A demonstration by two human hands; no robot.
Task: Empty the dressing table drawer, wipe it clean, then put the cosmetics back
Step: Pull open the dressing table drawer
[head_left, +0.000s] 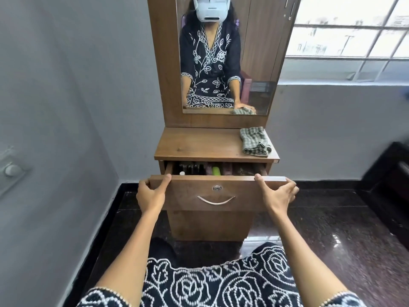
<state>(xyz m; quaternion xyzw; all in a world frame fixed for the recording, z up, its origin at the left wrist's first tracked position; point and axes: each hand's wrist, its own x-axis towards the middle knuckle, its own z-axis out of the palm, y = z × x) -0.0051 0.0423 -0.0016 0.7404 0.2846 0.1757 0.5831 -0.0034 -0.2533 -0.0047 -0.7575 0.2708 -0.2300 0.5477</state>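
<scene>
The wooden dressing table drawer (218, 193) is pulled partly out. My left hand (151, 193) grips the left end of its front panel, thumb on the top edge. My right hand (277, 192) grips the right end the same way. Inside the gap I see several cosmetics (199, 169), mostly dark tubes and boxes, with a bright green tube (216, 170) among them. The back of the drawer is hidden under the table top. A folded checked cloth (255, 141) lies on the right side of the table top (199, 142).
A tall mirror (221, 63) rises behind the table top and reflects a person. Grey walls stand left and right, with a window (349, 36) at the upper right. Dark furniture (394, 185) stands at the right on the glossy black floor (321, 229).
</scene>
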